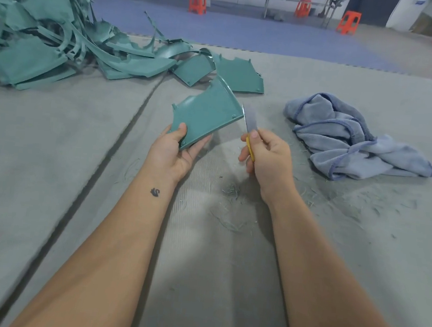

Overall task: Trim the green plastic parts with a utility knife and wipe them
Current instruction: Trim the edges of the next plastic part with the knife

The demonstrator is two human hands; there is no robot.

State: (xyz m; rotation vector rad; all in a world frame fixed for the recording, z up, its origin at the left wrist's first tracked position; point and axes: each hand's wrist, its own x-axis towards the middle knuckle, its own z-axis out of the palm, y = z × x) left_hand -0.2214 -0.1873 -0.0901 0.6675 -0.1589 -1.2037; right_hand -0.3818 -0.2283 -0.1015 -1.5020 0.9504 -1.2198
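My left hand (175,150) grips a green plastic part (206,113), a flat fan-shaped piece with a curved far edge, by its near corner and holds it tilted above the grey mat. My right hand (268,159) is closed on a utility knife (249,124) with a yellow handle. The bare blade points up and away, and its tip touches the part's right edge near the curved corner. A crumpled blue-grey cloth (354,139) lies on the mat to the right of the knife.
A heap of green plastic parts and long trimmed strips (50,42) fills the far left. Two more flat green parts (234,72) lie just beyond the held one. Thin green shavings (230,191) litter the grey mat (53,147). Orange stools (197,0) stand far behind.
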